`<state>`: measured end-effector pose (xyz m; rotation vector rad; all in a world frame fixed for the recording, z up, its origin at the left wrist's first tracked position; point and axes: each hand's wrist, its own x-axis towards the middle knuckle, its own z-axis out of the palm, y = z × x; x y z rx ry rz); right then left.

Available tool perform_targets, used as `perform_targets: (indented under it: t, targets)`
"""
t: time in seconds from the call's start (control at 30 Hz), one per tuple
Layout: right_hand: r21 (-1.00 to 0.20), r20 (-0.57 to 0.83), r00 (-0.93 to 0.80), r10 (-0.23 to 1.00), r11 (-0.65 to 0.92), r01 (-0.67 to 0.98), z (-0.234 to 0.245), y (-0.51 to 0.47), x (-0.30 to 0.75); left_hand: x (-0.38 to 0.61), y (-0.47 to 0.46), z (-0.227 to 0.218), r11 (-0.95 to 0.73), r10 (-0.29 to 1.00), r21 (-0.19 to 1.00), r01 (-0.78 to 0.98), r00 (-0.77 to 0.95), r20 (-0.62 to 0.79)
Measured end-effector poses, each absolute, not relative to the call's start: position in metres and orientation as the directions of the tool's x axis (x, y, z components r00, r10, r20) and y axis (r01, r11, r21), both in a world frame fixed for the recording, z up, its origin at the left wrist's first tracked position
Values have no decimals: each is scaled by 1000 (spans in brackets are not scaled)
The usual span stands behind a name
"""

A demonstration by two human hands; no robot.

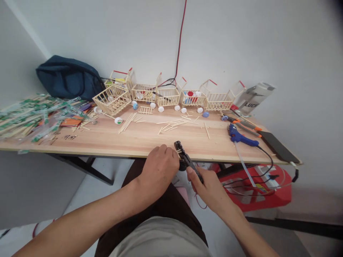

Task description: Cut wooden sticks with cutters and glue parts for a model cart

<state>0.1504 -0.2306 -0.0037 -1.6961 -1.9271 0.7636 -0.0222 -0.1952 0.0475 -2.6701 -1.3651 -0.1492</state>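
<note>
At the table's front edge my left hand (160, 166) is closed round thin wooden sticks (178, 151), whose ends poke out on its right side. Those ends meet the jaws of a black hand tool, which looks like pliers or a cutter (184, 155). My right hand (205, 182) grips the tool's handles, thumb along the top. Beyond my hands, short cut sticks (174, 124) lie loose on the wooden table (128, 142). Behind them stands a row of small stick-built carts (167, 97) with bottle-cap wheels and red-tipped handles.
Wrapped sticks (29, 116) and a dark blue bag (71, 76) fill the left end. On the right are a blue glue gun (242, 137), orange-handled pliers (248, 125), a black flat slab (280, 146) and a box (255, 98). A red stool (281, 192) stands below, with cables.
</note>
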Motion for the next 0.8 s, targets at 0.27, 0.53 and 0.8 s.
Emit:
perform_targets:
  t: [0.27, 0.53, 0.8]
  targets:
    - [-721, 24, -94, 995, 82, 689, -21, -229, 145, -19, -189, 41, -578, 794, -96, 811, 585, 163]
    - [-699, 42, -57, 998, 70, 712, -29, -228, 141, -19, -190, 38, -587, 789, -84, 805, 593, 160]
    - [-692, -16, 1, 1000, -12, 721, -39, -233, 140, -16, -187, 32, -623, 772, -67, 779, 627, 107]
